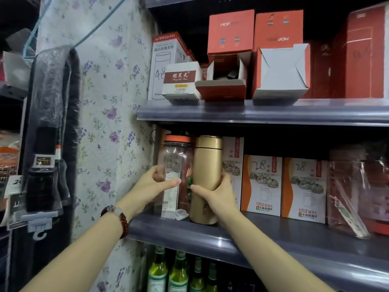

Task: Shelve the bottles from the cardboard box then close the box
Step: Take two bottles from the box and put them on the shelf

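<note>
Grey shelf (263, 234) carrying both bottles upright, side by side at left end. Gold flask (207, 165) standing there, right hand (219, 197) gripping it, fingers curling round body. Clear bottle (174, 163), orange-lidded, left hand (151, 185) wrapping it likewise.

Left hand (154, 183) gripping clear bottle (173, 165), right hand (219, 196) gripping gold flask (207, 165), both upright, side by side on grey middle shelf (273, 234), beside floral wall (109, 123)
</note>
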`<action>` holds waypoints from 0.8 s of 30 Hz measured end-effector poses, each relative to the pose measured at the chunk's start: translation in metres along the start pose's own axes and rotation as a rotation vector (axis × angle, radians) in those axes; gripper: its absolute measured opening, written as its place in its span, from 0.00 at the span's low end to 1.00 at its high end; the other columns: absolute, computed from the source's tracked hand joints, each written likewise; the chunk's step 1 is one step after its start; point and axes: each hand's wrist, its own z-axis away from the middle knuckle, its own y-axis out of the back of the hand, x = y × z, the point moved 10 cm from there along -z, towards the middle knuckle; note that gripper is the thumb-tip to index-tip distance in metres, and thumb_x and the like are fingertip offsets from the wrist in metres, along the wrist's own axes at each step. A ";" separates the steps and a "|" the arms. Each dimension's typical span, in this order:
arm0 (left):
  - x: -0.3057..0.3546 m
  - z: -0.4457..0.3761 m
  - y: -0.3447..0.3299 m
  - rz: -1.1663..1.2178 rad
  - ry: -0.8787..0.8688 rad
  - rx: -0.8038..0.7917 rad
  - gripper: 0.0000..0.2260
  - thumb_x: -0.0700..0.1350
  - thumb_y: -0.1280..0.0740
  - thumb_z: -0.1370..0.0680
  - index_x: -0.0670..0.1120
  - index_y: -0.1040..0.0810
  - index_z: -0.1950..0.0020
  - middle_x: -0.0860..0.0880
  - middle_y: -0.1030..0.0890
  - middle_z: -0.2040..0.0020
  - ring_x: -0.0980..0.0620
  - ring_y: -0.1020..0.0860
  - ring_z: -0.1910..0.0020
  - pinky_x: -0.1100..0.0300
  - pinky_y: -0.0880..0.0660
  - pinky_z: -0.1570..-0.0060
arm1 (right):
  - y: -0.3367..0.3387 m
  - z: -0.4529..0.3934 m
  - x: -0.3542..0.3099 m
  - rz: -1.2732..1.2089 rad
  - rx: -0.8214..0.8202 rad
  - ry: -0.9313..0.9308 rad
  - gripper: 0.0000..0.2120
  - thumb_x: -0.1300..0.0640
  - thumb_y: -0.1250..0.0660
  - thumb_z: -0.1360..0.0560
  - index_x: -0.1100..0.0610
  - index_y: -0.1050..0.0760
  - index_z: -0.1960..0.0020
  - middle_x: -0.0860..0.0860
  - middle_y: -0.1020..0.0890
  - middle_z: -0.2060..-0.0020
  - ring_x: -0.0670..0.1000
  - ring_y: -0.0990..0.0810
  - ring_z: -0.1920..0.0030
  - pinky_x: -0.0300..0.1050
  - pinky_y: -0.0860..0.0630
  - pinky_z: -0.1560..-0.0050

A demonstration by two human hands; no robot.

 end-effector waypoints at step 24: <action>0.037 0.112 0.035 -0.396 -0.120 0.229 0.21 0.49 0.27 0.28 0.47 0.26 0.38 0.51 0.24 0.48 0.52 0.23 0.49 0.63 0.27 0.54 | -0.025 0.084 -0.064 0.415 -0.066 0.357 0.27 0.55 0.29 0.28 0.57 0.32 0.32 0.53 0.26 0.37 0.52 0.27 0.38 0.41 0.31 0.40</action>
